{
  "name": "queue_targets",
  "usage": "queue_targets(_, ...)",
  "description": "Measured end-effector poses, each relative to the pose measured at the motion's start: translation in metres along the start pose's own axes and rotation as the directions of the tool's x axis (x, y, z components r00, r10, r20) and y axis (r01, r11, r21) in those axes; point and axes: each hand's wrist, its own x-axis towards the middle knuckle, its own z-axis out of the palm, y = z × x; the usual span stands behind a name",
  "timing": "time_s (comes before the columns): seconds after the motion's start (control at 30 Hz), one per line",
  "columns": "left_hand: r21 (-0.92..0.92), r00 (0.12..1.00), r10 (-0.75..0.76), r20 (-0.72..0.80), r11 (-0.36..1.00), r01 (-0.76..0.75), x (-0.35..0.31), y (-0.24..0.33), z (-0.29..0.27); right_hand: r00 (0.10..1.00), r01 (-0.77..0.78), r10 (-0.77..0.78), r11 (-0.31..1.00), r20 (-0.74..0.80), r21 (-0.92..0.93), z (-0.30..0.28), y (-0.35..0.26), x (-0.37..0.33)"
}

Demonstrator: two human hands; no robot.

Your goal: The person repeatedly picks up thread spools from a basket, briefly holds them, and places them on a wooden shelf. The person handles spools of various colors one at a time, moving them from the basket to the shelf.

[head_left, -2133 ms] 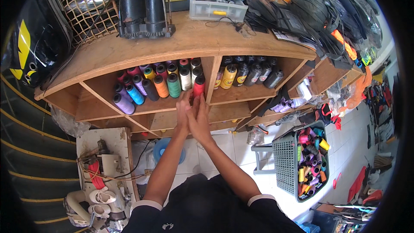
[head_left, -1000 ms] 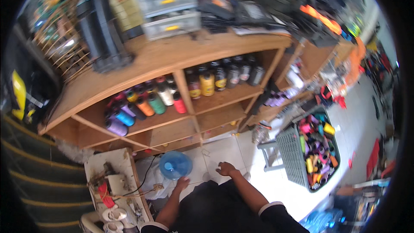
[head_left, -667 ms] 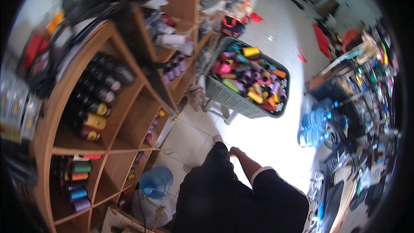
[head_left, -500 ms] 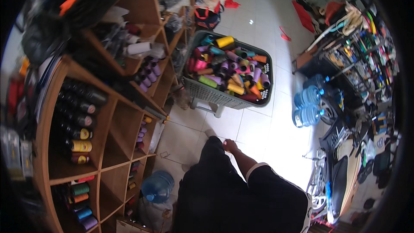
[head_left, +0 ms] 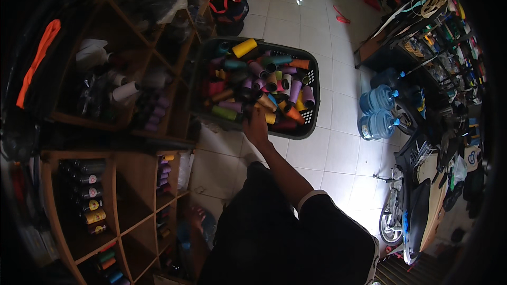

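Note:
A dark green plastic basket (head_left: pixel 309 132) is heaped with thread spools in many colours. My right hand (head_left: pixel 256 128) reaches over its near rim, with the fingers down among the spools beside a tan spool (head_left: pixel 268 102). The fingertips are partly hidden, so I cannot tell whether they grip anything. At the lower left, my left hand (head_left: pixel 196 217) hangs low in dim light beside a blue water jug (head_left: pixel 209 227). Its fingers look apart and nothing shows in them. A yellow spool (head_left: pixel 244 48) lies across the far side of the heap.
Wooden cubby shelves (head_left: pixel 117 192) on the left hold dark, yellow and purple spools and bagged items. Blue water jugs (head_left: pixel 381 99) stand to the right of the basket. Further right are a motorbike (head_left: pixel 417 206) and a cluttered rack (head_left: pixel 428 47). Pale tiles (head_left: pixel 338 150) cover the floor.
My right hand has moved from near my body forward into the basket's spools. My left hand has come into view at the lower left. The view has shifted and darkened.

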Motion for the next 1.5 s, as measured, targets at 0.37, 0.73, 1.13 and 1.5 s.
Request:
queue_targets(0.37, 0.521, 0.985, -0.068, 0.158, 0.853, -0.025, 0.024, -0.204, 0.013, 0.931, -0.090, 0.191, 0.945, 0.310, -0.314, -0.028, 0.002, 0.092)
queue_targets(0.73, 0.610, 0.904, 0.393, 0.168, 0.679, -0.409, 0.038, -0.194, 0.038, 0.978, -0.004, 0.048, 0.977, 0.204, -0.215, -0.048, 0.011, 0.108)
queue_targets(1.13, 0.150, 0.997, -0.080, -0.016, 0.985, 0.082, -0.016, -0.088, 0.082, 0.856, -0.291, 0.037, 0.859, 0.516, 0.420, -0.035, -0.009, 0.110)
queue_targets(1.5, 0.525, 0.973, 0.164, 0.164, 0.820, -0.227, 0.012, -0.192, 0.050, 0.940, -0.254, 0.172, 0.929, 0.296, 0.268, -0.017, 0.028, 0.084)
